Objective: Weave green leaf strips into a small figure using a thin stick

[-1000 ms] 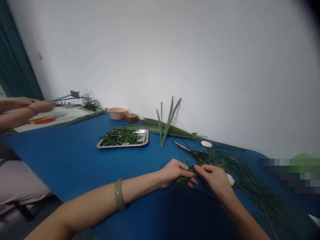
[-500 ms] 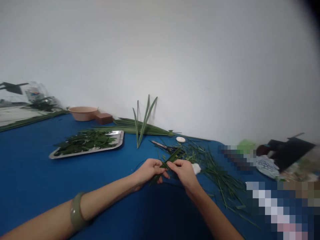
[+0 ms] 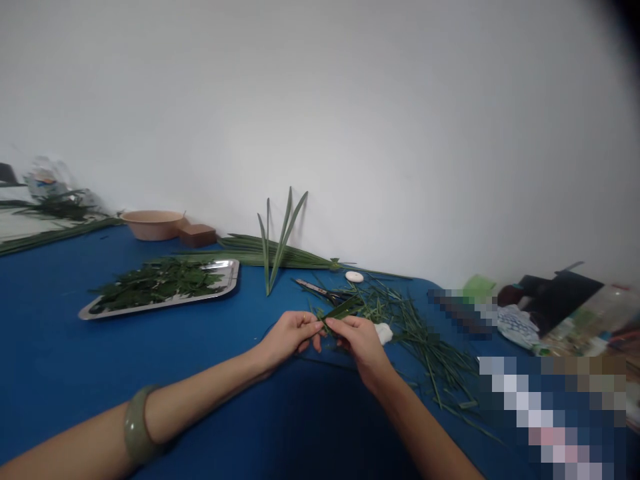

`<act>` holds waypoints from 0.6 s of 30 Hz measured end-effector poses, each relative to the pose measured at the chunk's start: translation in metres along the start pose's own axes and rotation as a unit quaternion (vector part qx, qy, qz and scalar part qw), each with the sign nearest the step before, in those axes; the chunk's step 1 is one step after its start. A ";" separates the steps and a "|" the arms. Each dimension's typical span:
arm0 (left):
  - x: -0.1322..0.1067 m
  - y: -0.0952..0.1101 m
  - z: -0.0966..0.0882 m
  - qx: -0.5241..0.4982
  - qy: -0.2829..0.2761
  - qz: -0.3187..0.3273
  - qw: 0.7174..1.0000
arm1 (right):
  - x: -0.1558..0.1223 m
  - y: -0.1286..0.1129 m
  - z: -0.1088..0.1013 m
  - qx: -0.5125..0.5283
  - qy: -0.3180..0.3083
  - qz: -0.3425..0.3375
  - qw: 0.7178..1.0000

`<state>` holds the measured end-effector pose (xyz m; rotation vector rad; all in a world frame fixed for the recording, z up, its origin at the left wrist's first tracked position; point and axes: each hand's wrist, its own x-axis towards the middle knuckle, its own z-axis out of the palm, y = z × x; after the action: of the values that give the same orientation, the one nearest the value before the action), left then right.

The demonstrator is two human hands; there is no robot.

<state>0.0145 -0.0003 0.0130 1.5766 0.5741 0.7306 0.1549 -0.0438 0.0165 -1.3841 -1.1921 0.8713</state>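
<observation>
Both my hands meet over the blue table (image 3: 150,360), pinching one green leaf strip (image 3: 341,309). My left hand (image 3: 290,335), with a green bangle on its wrist, closes its fingers on the strip's near end. My right hand (image 3: 361,340) grips the strip just right of that, and the strip's free end sticks up and to the right. A small white lump (image 3: 384,333) lies right beside my right hand. Scissors (image 3: 317,289) rest just beyond my hands.
A steel tray (image 3: 227,283) heaped with cut green leaves sits at the left. Long leaves (image 3: 275,257) lie along the wall, with a pink bowl (image 3: 153,225) and a brown block (image 3: 198,235). Thin leaf trimmings (image 3: 430,347) litter the right side. A white oval (image 3: 354,276) lies behind.
The view has swung to the right, so another person's arms at the far left have left the picture. My hands stay pinched on the leaf strip, now raised a little.
</observation>
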 end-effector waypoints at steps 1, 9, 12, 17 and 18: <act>0.000 -0.001 -0.001 0.006 -0.004 0.002 1.000 | 0.000 0.001 0.000 0.009 0.000 0.005 1.000; 0.003 -0.007 -0.005 0.014 -0.043 0.002 0.999 | -0.001 0.000 -0.001 0.075 -0.030 0.022 0.997; 0.002 -0.007 -0.004 0.008 -0.038 -0.001 0.999 | -0.003 -0.003 0.000 0.116 -0.041 0.031 0.992; 0.002 -0.004 -0.004 -0.007 -0.020 -0.015 1.000 | -0.004 -0.006 0.000 0.174 -0.038 0.069 0.982; 0.002 -0.003 -0.004 -0.010 -0.019 -0.018 1.000 | -0.004 -0.005 -0.001 0.180 -0.041 0.075 0.980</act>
<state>0.0128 0.0046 0.0106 1.5541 0.5645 0.6757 0.1536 -0.0482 0.0214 -1.1594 -0.9411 1.1968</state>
